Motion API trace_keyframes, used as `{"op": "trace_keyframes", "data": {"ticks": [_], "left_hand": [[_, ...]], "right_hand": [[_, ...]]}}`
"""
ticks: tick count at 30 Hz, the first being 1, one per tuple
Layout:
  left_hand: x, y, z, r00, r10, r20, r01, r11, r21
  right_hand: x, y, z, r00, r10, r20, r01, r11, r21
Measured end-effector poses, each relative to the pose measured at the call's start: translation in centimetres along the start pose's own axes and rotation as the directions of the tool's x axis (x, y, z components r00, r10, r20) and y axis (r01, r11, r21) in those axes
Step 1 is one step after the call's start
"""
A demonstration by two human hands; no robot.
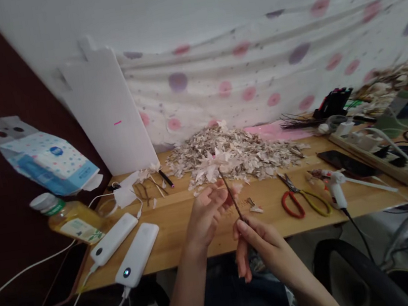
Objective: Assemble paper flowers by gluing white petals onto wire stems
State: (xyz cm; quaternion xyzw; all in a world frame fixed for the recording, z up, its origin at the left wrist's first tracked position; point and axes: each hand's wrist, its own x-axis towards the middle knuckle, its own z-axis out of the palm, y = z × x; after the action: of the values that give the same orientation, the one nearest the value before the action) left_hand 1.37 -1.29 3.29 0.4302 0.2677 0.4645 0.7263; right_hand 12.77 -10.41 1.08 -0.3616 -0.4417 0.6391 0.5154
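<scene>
My right hand (257,239) pinches the lower end of a thin dark twig (228,191) between thumb and fingers. The twig slants up and away, and a pale, papery flower (216,165) appears at its upper end, in front of a heap of dry whitish petals or flakes (261,152). Beside the twig, to its left, is my left hand (208,211), with thumb and fingers drawn together just below the flower. Whatever may be between those fingertips is too small to make out. A small pale scrap (255,207) lies on the wooden table (174,239) close to my right hand.
Right of my hands lie scissors (299,200) with red and yellow handles, a white glue gun (336,192), a dark phone (345,163) and a power strip (373,153). Two white power banks (137,255), a juice bottle (70,219) and cables are at left. A white board (108,111) leans behind.
</scene>
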Motion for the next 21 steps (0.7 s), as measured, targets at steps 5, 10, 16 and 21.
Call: {"op": "trace_keyframes", "data": {"ticks": [5,10,16,21], "left_hand": [[-0.8,0.5,0.3,1.000,0.009,0.029,-0.009,1.000,-0.001],[-0.8,1.0,0.9,0.989,0.138,-0.050,-0.133,0.986,0.104],[-0.4,0.9,2.0,0.922,0.321,-0.216,-0.256,0.924,0.284],[-0.1,-0.2,2.2,0.861,0.478,-0.172,-0.353,0.807,0.474]], "right_hand": [[-0.9,0.0,1.0,1.000,-0.002,-0.024,0.002,1.000,-0.013],[-0.9,0.2,1.2,0.999,-0.009,-0.042,0.006,0.996,-0.085],[-0.5,0.5,1.2,0.992,-0.055,-0.117,0.033,0.982,-0.185],[-0.3,1.5,0.6,0.981,-0.083,-0.176,0.035,0.966,-0.258]]}}
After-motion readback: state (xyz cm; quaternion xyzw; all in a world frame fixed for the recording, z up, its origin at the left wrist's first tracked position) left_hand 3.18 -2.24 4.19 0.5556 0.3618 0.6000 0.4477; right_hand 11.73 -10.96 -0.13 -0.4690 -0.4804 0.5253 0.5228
